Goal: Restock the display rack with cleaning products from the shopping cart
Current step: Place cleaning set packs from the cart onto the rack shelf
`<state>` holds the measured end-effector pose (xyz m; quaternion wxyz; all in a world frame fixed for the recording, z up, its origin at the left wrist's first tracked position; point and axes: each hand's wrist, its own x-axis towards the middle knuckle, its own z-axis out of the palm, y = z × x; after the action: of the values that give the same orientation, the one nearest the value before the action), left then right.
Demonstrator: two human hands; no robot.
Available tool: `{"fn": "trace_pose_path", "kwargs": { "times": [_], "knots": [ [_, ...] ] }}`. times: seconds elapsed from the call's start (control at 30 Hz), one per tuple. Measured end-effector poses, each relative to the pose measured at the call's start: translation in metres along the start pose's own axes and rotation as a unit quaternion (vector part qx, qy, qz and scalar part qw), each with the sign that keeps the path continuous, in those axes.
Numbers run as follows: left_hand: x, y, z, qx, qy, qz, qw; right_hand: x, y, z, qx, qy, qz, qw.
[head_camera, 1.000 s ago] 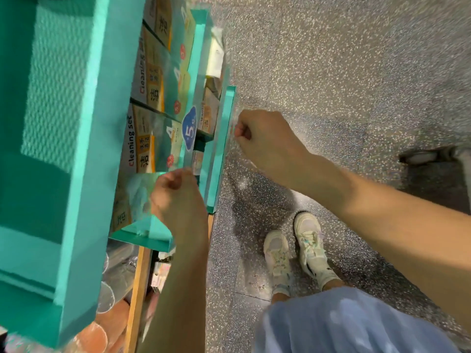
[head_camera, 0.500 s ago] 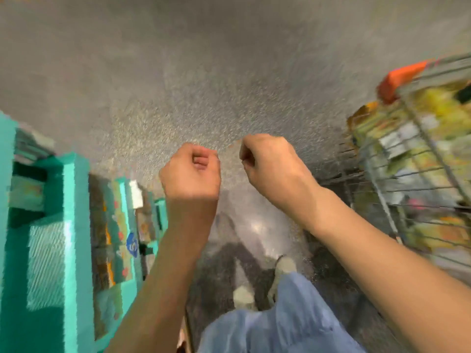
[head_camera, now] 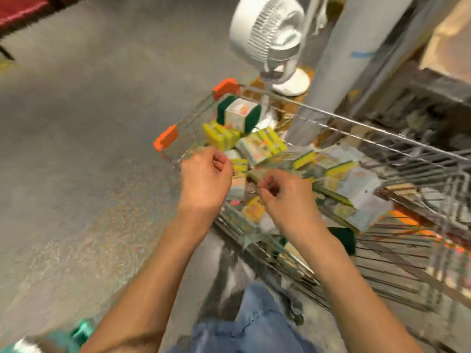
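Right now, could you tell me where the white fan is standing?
In the head view the white fan stands on the floor at top centre, just beyond the shopping cart's far rim, left of the grey pillar.

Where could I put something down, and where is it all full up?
The grey floor, left of the shopping cart, is bare. So is the floor between the cart and the fan's far side. Inside the cart it is crowded: sponge packs lie piled under both hands.
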<state>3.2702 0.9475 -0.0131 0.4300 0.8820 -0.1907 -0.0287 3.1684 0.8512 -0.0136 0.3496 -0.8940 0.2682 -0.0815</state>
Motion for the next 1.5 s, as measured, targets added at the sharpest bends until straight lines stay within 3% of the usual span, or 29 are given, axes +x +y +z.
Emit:
{"fn": "trace_pose_path", "kwargs": {
  "times": [0.13,0.3,0.43,0.6,0.8,1.0,1.13,1.3,1.5],
  "knots": [
    [0.008,0.027,0.058,-0.006,-0.081,0.031,0.996,0.005,0.051,-0.029,0.084,0.051,0.132,0.986],
    [0.044,0.026,0.13,0.006,-0.17,0.025,0.985,0.028,0.099,-0.021,0.275,0.123,0.289,0.909],
    [0.09,0.0,0.189,0.057,-0.221,-0.021,0.973,0.058,0.12,-0.004,0.348,0.156,0.356,0.853],
    [0.124,-0.027,0.232,0.128,-0.291,-0.039,0.947,0.109,0.141,0.013,0.346,0.14,0.421,0.827],
    [0.141,-0.06,0.262,0.195,-0.392,-0.067,0.897,0.155,0.158,0.041,0.3,0.123,0.451,0.832],
    [0.141,-0.074,0.281,0.185,-0.457,-0.126,0.861,0.174,0.179,0.065,0.304,0.11,0.53,0.784],
    [0.136,-0.071,0.292,0.159,-0.495,-0.17,0.837,0.19,0.184,0.081,0.296,0.104,0.552,0.772],
    [0.137,-0.074,0.295,0.154,-0.495,-0.204,0.831,0.194,0.183,0.087,0.291,0.128,0.558,0.766],
    [0.138,-0.081,0.287,0.056,-0.481,-0.197,0.853,0.173,0.188,0.068,0.301,0.136,0.537,0.776]
  ]
}}
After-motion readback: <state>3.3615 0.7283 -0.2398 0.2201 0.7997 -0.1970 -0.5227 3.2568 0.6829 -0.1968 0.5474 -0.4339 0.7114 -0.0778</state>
